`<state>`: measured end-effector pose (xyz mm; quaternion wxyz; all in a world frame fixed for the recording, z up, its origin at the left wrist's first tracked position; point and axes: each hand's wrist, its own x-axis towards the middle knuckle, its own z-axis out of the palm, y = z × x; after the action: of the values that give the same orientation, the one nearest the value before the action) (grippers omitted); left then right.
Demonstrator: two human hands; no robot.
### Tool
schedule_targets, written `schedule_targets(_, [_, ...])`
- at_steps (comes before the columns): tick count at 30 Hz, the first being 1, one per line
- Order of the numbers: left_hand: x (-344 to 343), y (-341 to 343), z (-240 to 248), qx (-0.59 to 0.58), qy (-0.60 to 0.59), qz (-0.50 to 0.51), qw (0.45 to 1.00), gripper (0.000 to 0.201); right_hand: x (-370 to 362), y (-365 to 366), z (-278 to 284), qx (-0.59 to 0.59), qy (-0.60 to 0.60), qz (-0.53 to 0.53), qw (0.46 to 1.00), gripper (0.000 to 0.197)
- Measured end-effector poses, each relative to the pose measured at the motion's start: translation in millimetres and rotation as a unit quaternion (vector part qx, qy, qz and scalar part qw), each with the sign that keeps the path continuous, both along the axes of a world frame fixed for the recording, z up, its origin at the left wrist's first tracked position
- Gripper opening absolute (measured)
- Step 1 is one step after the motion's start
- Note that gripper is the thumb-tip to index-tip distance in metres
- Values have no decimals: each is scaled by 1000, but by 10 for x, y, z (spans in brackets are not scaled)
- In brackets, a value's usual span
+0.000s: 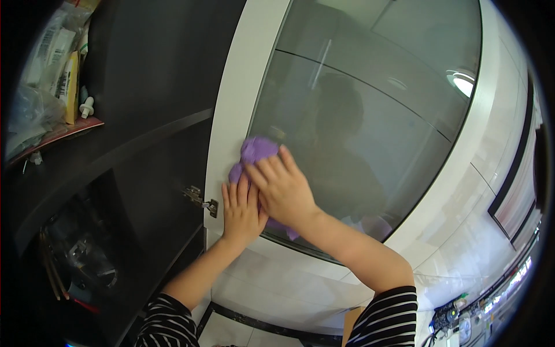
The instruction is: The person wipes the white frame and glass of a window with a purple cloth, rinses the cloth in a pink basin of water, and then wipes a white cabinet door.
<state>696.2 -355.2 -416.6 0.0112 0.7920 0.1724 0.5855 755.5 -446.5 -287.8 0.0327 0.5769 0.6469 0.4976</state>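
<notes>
A crumpled purple cloth [259, 148] lies against the lower hinge-side corner of a cabinet door, over the glass pane [393, 115] and part of its white frame [234, 98]. My right hand [287, 191] presses on the cloth, its fingers bent a little over the bunched top. Just below and left, my left hand [240, 217] lies with straight, slightly parted fingers, their tips at the cloth's left edge on the frame. The right hand hides its thumb side. A loose end of cloth shows beneath my right wrist.
The door stands open on a metal hinge [201, 199] beside the dark cabinet interior [156, 69]. Plastic bags and packets [52, 75] crowd a shelf at the upper left. Thin sticks [51, 266] and other items sit lower down. White tiled wall [457, 243] runs along the right.
</notes>
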Motion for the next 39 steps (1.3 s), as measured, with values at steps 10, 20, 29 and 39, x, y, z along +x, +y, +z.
schedule_targets(10, [104,-8,1041,38,-33,7,999,65,165,8,1051,77,-83,37,993,45])
schedule_targets(20, [369,-269,2483,170,-153,-5,974,60,392,-510,2001,282,-83,57,954,50])
schedule_targets(29, [509,-867,1890,251,-19,-124,960,59,526,-1539,1312,198,6,-24,980,58])
schedule_targets(39, [148,-122,1693,150,-41,64,986,66,392,-348,1511,135,-79,86,984,45])
